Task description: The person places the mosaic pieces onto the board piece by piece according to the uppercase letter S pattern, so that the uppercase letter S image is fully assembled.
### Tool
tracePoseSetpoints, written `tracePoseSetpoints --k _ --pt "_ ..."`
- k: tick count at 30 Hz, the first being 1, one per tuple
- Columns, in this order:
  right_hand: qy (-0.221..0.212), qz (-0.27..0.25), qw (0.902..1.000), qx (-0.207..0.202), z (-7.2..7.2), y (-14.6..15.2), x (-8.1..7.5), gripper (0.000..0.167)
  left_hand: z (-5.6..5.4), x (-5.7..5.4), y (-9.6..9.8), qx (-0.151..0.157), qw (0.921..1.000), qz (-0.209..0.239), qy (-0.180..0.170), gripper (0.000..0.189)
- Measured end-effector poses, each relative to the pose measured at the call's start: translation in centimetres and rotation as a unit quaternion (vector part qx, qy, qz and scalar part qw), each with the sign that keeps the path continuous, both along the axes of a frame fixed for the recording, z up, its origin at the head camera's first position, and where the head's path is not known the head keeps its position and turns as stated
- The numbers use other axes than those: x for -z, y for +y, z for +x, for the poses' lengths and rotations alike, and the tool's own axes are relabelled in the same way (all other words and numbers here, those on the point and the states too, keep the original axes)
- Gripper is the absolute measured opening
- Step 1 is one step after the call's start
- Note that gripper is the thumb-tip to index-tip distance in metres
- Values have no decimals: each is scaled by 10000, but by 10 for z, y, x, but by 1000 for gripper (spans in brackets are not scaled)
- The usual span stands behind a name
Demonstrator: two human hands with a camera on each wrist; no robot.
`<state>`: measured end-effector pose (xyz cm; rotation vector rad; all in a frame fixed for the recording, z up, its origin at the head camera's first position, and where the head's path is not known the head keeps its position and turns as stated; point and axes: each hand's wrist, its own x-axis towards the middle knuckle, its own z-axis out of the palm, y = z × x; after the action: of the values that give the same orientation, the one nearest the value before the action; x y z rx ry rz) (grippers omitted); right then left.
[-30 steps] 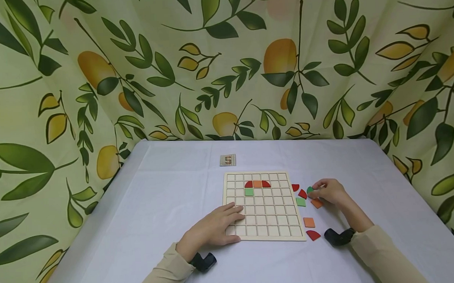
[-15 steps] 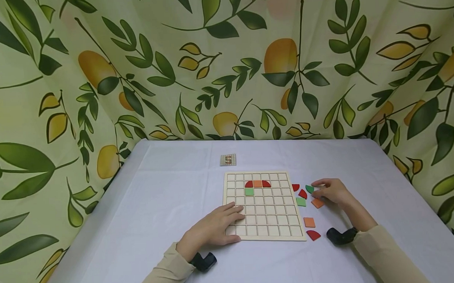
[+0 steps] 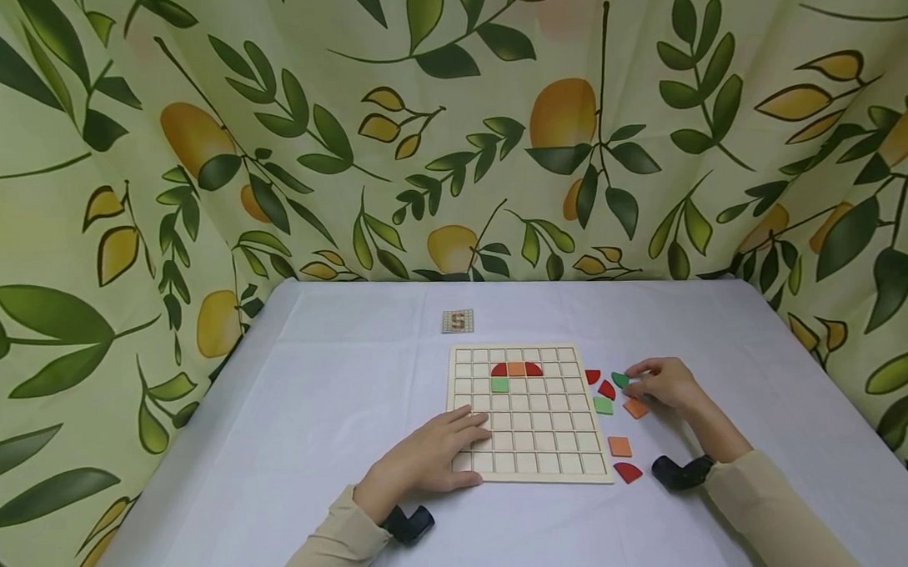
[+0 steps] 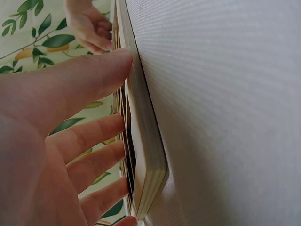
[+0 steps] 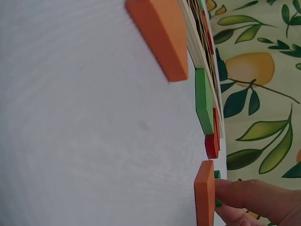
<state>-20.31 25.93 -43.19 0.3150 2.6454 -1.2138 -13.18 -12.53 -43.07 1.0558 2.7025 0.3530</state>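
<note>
A pale wooden grid board [image 3: 545, 422] lies on the table. My left hand [image 3: 433, 453] rests on its lower left part, fingers spread and thumb at the near edge. On the grid, an orange square [image 3: 516, 369] sits between two red quarter-circles [image 3: 499, 370], with a light green square [image 3: 499, 384] below the left one. Right of the board, my right hand [image 3: 663, 382] pinches the edge of a dark green quarter-circle tile [image 3: 620, 379] between thumb and finger. In the right wrist view, an orange square tile [image 5: 204, 193] partly hides that tile.
Beside the board lie red quarter-circles [image 3: 606, 389], a light green square [image 3: 603, 406] and orange squares [image 3: 620, 446]. A small patterned card [image 3: 458, 321] lies beyond the board. A leaf-print curtain [image 3: 449, 150] hangs behind the white table [image 3: 337, 363].
My right hand has shifted slightly right, and more of the dark green tile shows at its fingertips, turned a little. My left hand stays still on the board.
</note>
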Motion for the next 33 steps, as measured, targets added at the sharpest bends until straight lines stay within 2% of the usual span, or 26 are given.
tracePoseSetpoints --k 12,33 --pt "-25 -57 10000 -70 2 -4 0 37 0 1 0 -99 9999 9 -15 66" --pt "10 -248 9991 -347 7 -17 -2 38 -1 0 0 90 9999 -48 79 64"
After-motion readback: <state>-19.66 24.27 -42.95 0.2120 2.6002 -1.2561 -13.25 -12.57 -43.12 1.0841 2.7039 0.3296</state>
